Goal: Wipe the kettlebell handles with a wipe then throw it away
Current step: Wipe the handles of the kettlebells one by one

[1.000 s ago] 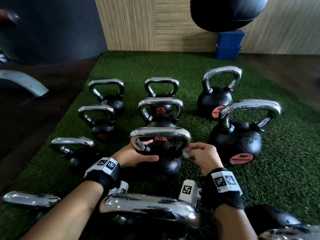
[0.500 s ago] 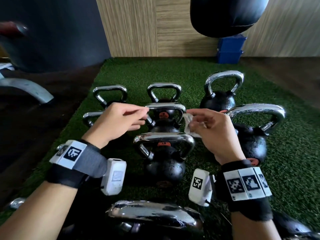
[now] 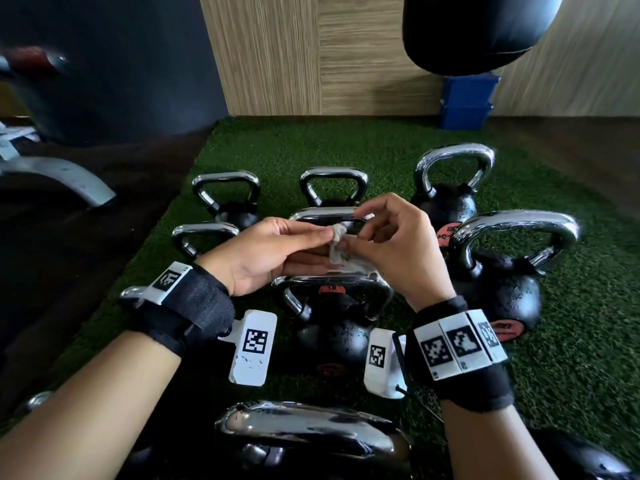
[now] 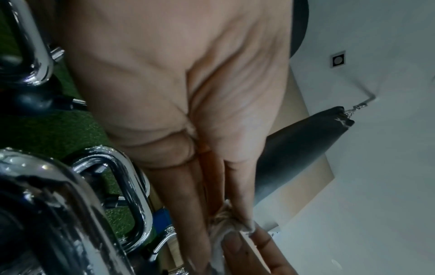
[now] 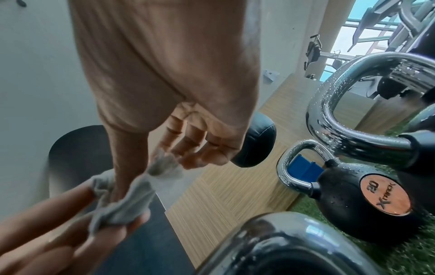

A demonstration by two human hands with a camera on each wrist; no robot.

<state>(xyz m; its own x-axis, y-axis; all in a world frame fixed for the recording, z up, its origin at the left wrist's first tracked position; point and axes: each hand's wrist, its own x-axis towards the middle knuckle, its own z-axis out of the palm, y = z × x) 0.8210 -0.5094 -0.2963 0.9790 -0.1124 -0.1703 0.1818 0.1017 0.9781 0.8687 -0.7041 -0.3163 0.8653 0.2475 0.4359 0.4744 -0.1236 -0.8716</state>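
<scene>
Both hands are raised together above the middle kettlebell (image 3: pixel 332 334), holding a crumpled grey-white wipe (image 3: pixel 337 247) between them. My left hand (image 3: pixel 277 251) pinches one bunched end of the wipe (image 4: pixel 226 221) with thumb and fingertips. My right hand (image 3: pixel 391 244) pinches the other end of the wipe (image 5: pixel 132 197), its outer fingers curled loosely. Neither hand touches the chrome handle (image 3: pixel 332 282) just below them. Several black kettlebells with chrome handles stand in rows on the green turf (image 3: pixel 571 306).
A large kettlebell (image 3: pixel 498 271) stands close on the right and another handle (image 3: pixel 304 427) lies right below my forearms. A black punching bag (image 3: pixel 478 26) hangs at the back right over blue bins (image 3: pixel 464 102). A grey bench leg (image 3: pixel 59 174) sits left on dark floor.
My left hand let go of the middle kettlebell's handle. Both hands rose off the kettlebell and came together, and the left hand took hold of the wipe that the right hand carried.
</scene>
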